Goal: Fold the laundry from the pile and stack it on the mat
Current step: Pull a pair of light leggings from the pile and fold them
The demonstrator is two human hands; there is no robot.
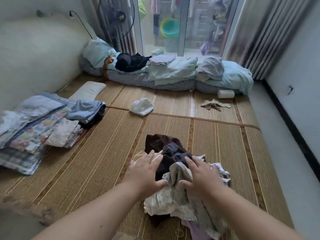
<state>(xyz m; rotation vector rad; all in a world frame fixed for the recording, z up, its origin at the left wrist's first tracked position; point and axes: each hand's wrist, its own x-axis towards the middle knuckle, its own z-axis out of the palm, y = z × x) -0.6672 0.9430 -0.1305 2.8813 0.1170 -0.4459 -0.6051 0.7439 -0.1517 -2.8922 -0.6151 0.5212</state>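
Head view: straw mat (97,153) on the floor, green basin (170,27) behind glass doors (195,32); left hand (145,172) and right hand (203,177), fingers spread, touch the laundry pile (166,200).

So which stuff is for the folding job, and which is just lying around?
For the job: laundry pile, touched by left hand and right hand; folded stack; woven mat.
Just lying about: pillow, paper roll, rolled bedding, fan, plastic basins.
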